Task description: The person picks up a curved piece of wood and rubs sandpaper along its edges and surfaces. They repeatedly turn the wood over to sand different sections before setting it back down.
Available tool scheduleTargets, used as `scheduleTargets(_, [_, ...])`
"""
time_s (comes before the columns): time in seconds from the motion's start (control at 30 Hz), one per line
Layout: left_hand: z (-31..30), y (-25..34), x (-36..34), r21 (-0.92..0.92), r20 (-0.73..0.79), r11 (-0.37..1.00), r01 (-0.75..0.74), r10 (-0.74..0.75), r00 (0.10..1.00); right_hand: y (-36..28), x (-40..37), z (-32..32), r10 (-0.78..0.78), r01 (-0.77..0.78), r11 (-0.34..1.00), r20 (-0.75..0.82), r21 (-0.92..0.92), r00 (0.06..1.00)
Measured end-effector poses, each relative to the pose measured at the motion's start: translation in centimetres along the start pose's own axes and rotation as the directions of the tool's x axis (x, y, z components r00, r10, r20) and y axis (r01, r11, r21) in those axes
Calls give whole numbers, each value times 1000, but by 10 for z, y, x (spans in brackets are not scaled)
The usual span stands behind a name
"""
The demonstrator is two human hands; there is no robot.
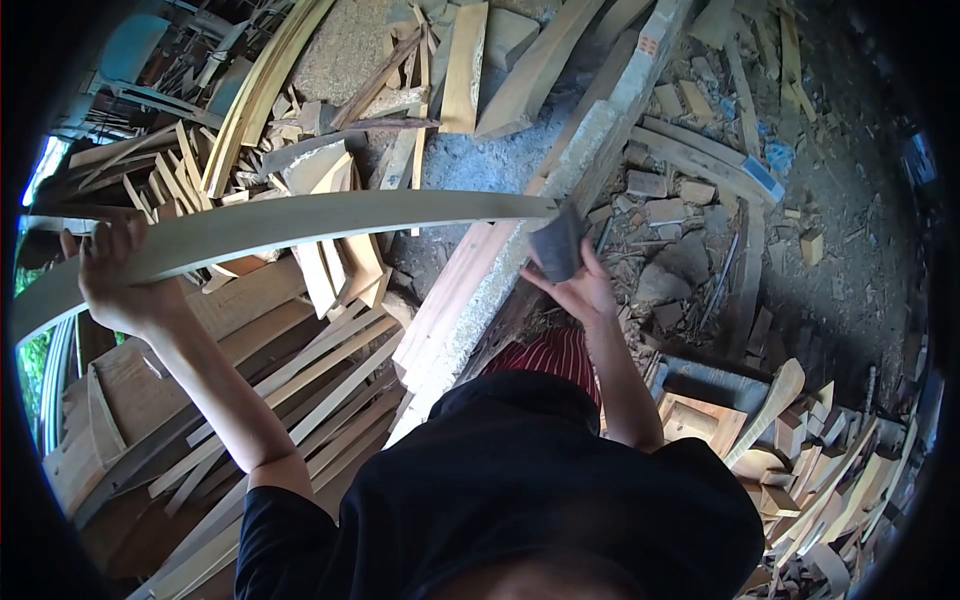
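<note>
A long, curved wooden strip (330, 217) spans the view from the left edge to the middle. Near its left end, my left hand (115, 270) is closed around it, with the fingers over the upper edge. The strip's narrow right end lies over a rough, pale-topped beam (480, 290). My right hand (583, 290) grips a dark grey piece of sandpaper (556, 246), slightly blurred, right at that narrow end. The thumb and fingers sit around the sandpaper's lower and right sides.
Long wooden strips (330, 375) are stacked at the lower left. More planks (465, 70) lean beyond the beam. Wood scraps and broken bricks (665, 210) litter the ground to the right. A wooden box-like frame (700, 420) stands at my right side, beside piled offcuts (800, 440).
</note>
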State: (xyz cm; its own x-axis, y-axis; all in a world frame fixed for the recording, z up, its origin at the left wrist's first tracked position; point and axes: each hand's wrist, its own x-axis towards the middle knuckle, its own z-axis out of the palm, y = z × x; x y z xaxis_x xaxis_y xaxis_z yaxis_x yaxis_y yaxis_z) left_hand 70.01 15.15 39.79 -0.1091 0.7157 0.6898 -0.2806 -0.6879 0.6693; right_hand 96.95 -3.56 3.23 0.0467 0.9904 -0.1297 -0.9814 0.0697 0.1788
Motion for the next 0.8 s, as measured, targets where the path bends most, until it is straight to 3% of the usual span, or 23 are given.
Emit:
scheduleTargets(0.07, [18,5,-25,10,-188,999,51,-48,981,11,15,13,56,-48,993,70,-103,996])
scheduleTargets(0.13, [32,12,-42,-78,-118,996,43,-52,992,17,23,35,102,-86,986,109,-142,989])
scheduleTargets(0.17, [36,16,-51,-143,-45,988,49,-56,997,18,25,47,50,-43,997,135,-58,990])
scheduleTargets(0.23, [45,3,-62,47,-183,997,67,-58,981,7,29,51,-116,102,985,92,139,989])
scheduleTargets(0.27, [38,-14,-68,-60,-89,987,146,-151,984,-1,29,64,-286,284,956,26,71,958])
scheduleTargets(0.3, [31,-30,-74,-157,21,959,235,-234,972,-18,29,61,-259,271,961,-165,55,952])
scheduleTargets(0.33, [43,-33,-85,-190,25,952,240,-240,970,-62,38,4,-170,202,973,-242,115,955])
scheduleTargets(0.37, [57,-36,-96,-225,33,942,247,-246,969,-77,30,-7,-254,261,965,-264,-6,931])
scheduleTargets(0.4, [56,-45,-102,-266,108,913,308,-290,951,-83,16,-5,-445,395,880,-170,-264,879])
scheduleTargets(0.43, [57,-53,-104,-304,185,881,363,-319,930,-88,-3,3,-569,480,778,-133,-405,812])
scheduleTargets(0.47, [64,-54,-104,-303,200,866,397,-349,915,-121,-16,-14,-495,476,838,-3,-267,869])
scheduleTargets(0.5, [71,-54,-106,-295,217,848,440,-389,895,-116,-30,15,-640,579,754,-155,-310,752])
scheduleTargets(0.53, [79,-56,-103,-293,249,826,482,-421,872,-116,-45,34,-720,641,682,-170,-352,673])
scheduleTargets(0.6, [97,-54,-93,-291,343,779,556,-457,821,-128,-72,61,-829,755,550,-121,-358,546])
scheduleTargets(0.63, [105,-57,-90,-269,403,789,553,-429,809,-128,-87,79,-912,785,398,-109,-474,396])
scheduleTargets(0.67, [113,-56,-90,-255,456,784,566,-419,785,-142,-106,85,-922,818,353,-20,-454,387])
scheduleTargets(0.73, [130,-54,-95,-245,562,742,624,-415,715,-145,-149,111,-966,868,197,63,-456,252])
scheduleTargets(0.77, [138,-53,-101,-250,611,704,665,-418,672,-174,-181,97,-956,887,152,162,-436,244])
scheduleTargets(0.8, [146,-52,-110,-207,642,706,677,-424,639,-160,-200,113,-976,910,83,151,-406,157])
